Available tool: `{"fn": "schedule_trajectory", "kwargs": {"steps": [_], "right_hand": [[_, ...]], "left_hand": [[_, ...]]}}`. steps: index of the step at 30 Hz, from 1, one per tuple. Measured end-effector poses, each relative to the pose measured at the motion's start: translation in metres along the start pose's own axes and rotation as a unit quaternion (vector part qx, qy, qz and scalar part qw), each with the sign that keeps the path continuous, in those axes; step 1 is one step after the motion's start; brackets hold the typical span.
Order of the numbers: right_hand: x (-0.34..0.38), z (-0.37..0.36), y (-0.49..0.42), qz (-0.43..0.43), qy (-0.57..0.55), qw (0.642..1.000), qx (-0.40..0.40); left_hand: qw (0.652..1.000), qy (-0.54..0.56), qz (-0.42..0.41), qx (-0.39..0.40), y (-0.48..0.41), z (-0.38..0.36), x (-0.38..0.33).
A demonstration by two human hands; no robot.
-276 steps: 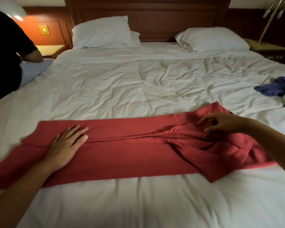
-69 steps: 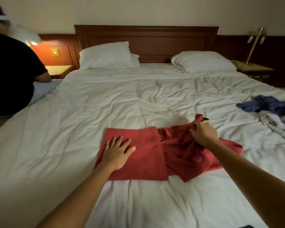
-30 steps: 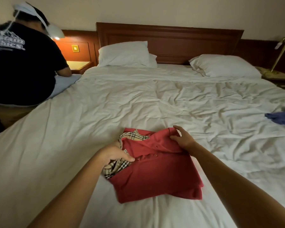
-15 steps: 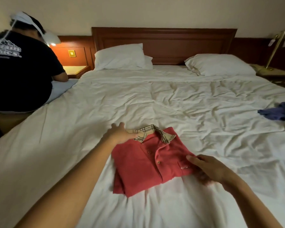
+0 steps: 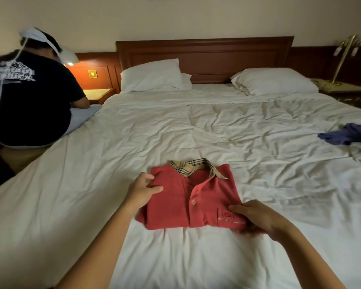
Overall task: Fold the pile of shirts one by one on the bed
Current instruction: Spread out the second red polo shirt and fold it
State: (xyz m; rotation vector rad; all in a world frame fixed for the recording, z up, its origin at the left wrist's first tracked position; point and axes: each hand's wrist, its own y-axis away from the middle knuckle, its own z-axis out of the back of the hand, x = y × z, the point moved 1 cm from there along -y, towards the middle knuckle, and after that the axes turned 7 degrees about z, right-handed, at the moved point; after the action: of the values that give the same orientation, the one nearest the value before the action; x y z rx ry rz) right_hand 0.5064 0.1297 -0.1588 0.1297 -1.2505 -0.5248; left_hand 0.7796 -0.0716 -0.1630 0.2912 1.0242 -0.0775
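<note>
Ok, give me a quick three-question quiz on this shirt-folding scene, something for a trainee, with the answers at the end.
1. True or false: the red shirt lies spread out flat with its sleeves open.
2. Its checked collar points toward: A the pillows; B the person folding; C the blue clothes.
3. Which grips hold the shirt?
Key: 1 false, it is folded into a compact rectangle. 2 A. 3 both: left grip at its left edge, right grip at its near right corner.
</note>
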Motion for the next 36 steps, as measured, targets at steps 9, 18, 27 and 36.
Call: {"fn": "schedule_trajectory", "kwargs": {"steps": [9, 18, 27, 36], "right_hand": [[0.023, -0.010, -0.019, 0.093, 0.157, 0.972, -0.144], [0.002, 0.002, -0.015, 0.099, 0.011, 0.992, -0.083], [0.002, -0.002, -0.038, 0.098, 0.015, 0.983, -0.153], [-0.007, -0.006, -0.043, 0.054, -0.096, 0.982, -0.152]], "left_hand": [[0.977, -0.212, 0.008, 0.030, 0.020, 0.013, -0.006], [0.999, -0.026, 0.008, 0.037, 0.022, 0.018, -0.008], [0.976, -0.122, 0.102, 0.145, 0.028, 0.026, -0.006], [0.965, 0.200, 0.141, 0.095, 0.025, 0.002, 0.007]]}}
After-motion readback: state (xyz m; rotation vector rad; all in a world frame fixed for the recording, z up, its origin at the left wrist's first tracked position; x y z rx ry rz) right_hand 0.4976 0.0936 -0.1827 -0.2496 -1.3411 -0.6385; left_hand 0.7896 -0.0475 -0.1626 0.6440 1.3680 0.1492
